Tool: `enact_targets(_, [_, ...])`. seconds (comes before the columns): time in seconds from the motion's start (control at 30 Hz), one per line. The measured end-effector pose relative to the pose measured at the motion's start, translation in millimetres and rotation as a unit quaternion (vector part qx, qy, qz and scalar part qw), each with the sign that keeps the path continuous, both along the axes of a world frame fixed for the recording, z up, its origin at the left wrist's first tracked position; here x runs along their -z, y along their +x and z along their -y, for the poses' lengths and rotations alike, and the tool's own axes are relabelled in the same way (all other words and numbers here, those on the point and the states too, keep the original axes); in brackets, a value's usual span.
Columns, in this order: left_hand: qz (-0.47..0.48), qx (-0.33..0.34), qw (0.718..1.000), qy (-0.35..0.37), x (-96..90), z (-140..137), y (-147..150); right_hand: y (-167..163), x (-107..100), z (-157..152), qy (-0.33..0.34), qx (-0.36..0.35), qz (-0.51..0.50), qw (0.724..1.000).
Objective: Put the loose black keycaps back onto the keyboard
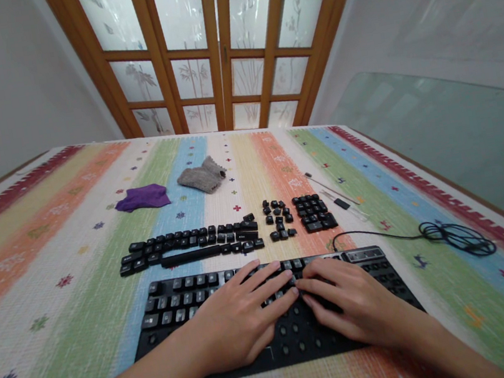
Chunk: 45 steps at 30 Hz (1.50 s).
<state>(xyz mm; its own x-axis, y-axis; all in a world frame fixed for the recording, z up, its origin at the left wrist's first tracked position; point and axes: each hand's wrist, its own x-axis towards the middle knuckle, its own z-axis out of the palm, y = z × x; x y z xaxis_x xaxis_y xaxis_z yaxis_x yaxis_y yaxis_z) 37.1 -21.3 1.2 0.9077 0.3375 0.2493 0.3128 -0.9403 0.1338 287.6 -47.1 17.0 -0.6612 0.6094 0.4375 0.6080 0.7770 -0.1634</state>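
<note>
A black computer keyboard (199, 374) lies in front of me, with keycaps on its upper left part and bare key stems on its lower and right parts. My left hand (246, 310) rests across its middle, fingers stretched out towards the right and holding nothing that shows. My right hand (344, 295) is bent over the keys right of centre. Its fingertips close in on a small keycap (293, 280) beside the left fingertips. The fingers partly cover this keycap and its neighbours.
Behind the keyboard lie rows of loose keycaps (190, 255), a small keycap group (278, 220) and a number-pad block (315, 212). Farther back are a purple cloth (144, 197) and a grey cloth (203, 177). A thin brush (332, 189) and coiled cable (458, 238) lie right.
</note>
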Motion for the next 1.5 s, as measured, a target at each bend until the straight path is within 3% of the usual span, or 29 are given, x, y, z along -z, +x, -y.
enact_targets(0.2, [-0.001, 0.000, 1.000, 0.008, -0.8, 0, 0, 0, 1, 1, 0.000, -0.002, -0.009, 1.000])
enact_targets(0.4, [0.008, 0.004, 1.000, 0.018, 0.8, -1, 0, 10, 6, -4, -0.081, -0.010, -0.044, 0.996])
enact_targets(0.6, [0.013, 0.004, 1.000, 0.011, -0.8, -1, 0, 13, 2, -8, -0.117, -0.017, -0.023, 0.993])
enact_targets(0.97, [-0.004, 0.004, 1.000, 0.028, 0.8, -2, -1, 18, -3, -6, -0.110, -0.030, -0.004, 0.993])
enact_targets(1.5, [0.012, -0.008, 0.999, 0.031, -0.2, 0, 1, 12, 1, -4, -0.121, -0.030, -0.066, 0.990])
